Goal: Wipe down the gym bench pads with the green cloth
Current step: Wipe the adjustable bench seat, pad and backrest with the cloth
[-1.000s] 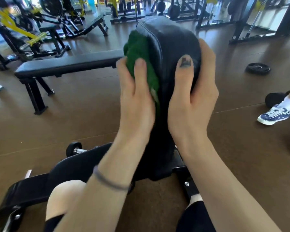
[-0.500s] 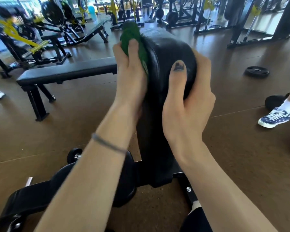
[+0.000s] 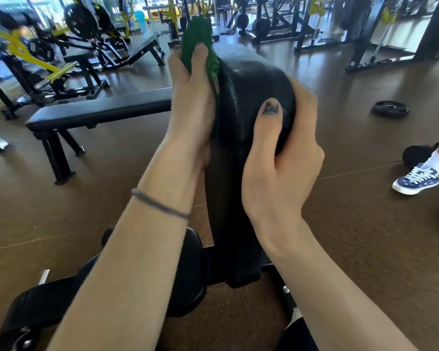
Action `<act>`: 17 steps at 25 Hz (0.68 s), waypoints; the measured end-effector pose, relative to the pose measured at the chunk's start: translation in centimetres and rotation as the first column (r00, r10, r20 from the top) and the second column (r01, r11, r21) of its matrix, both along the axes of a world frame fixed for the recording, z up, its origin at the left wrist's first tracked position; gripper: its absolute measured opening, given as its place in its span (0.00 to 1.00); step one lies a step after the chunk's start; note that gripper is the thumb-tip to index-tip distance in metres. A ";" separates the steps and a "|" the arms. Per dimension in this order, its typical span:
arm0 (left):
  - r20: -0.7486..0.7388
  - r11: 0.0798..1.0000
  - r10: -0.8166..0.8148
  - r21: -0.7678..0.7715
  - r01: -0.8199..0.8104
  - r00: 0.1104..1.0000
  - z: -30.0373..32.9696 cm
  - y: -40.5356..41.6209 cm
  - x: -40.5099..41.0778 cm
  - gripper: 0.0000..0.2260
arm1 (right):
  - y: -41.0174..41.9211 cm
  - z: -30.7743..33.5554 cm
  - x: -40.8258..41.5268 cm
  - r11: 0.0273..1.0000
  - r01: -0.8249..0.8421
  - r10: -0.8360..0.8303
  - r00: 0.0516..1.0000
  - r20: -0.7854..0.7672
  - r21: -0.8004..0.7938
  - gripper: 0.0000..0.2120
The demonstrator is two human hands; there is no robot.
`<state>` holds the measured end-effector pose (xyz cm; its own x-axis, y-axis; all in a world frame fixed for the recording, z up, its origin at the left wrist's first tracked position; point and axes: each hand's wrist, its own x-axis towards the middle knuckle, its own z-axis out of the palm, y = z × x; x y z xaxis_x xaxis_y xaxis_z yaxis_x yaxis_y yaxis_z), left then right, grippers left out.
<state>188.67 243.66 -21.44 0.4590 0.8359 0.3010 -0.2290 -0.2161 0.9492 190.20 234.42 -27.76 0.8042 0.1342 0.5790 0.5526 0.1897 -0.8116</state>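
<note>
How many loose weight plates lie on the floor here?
1. A weight plate lies flat on the floor at right, beyond the pad. Others may be hidden among the far machines.

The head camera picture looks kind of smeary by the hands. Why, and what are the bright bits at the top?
Head view: the right hand gripping the black pad is smeared at its far edge, which looks like motion blur; the left hand holding the green cloth is soft too. Daylight through the windows washes out the top left, and the floor shows shiny glare.

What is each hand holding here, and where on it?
Left hand grips the bunched green cloth by its lower part, against the pad's left side. Right hand grips the upright black pad near its top right edge.
</note>
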 end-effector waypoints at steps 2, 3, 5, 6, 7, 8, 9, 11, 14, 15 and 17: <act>0.030 0.997 -0.025 -0.075 0.027 0.999 -1.4 -2.4 -1.2 0.05 | 0.0 0.0 0.0 0.999 0.033 -0.033 0.999 0.006 0.007 0.25; 0.073 0.998 -0.024 -0.059 0.028 0.997 -1.9 -3.7 -1.9 0.04 | 0.1 -0.1 0.0 0.999 0.042 -0.042 0.999 0.005 0.011 0.25; 0.141 1.000 -0.017 -0.007 0.018 0.990 -2.0 -3.9 -2.3 0.03 | 0.2 -0.1 -0.1 0.999 0.044 -0.044 0.999 -0.003 0.023 0.24; 0.131 1.000 0.000 0.007 -0.001 0.991 -1.8 -2.4 -1.5 0.04 | 0.2 -0.2 0.0 0.999 0.043 -0.043 0.999 -0.003 0.031 0.24; 0.091 1.000 0.008 0.004 -0.008 0.996 -1.5 -0.6 -0.4 0.06 | 0.3 -0.2 0.0 0.998 0.042 -0.042 0.999 -0.002 0.039 0.24; 0.035 0.999 0.033 -0.017 -0.032 0.999 -1.4 1.3 0.6 0.09 | 0.3 -0.3 0.0 0.998 0.039 -0.039 0.999 0.000 0.042 0.24; -0.027 0.997 0.066 -0.044 -0.067 0.997 -1.8 3.5 1.6 0.13 | 0.4 -0.3 0.0 0.998 0.037 -0.038 0.999 0.006 0.045 0.24; -0.112 0.987 0.064 -0.142 -0.079 0.992 -4.5 5.9 2.7 0.16 | 0.4 -0.4 0.2 0.997 0.049 -0.051 0.998 0.028 0.057 0.24; -0.104 0.964 0.019 -0.263 -0.046 0.994 -9.6 4.6 1.4 0.10 | 0.5 -0.6 0.4 0.996 0.050 -0.053 0.998 0.045 0.074 0.24; -0.101 0.953 0.008 -0.301 -0.039 0.995 -11.2 3.5 0.6 0.07 | 0.5 -0.7 0.3 0.996 0.046 -0.050 0.998 0.044 0.073 0.24; -0.109 0.943 -0.004 -0.332 -0.033 0.994 -12.9 0.2 -1.7 0.05 | 0.4 -0.8 0.2 0.996 0.048 -0.051 0.998 0.040 0.072 0.23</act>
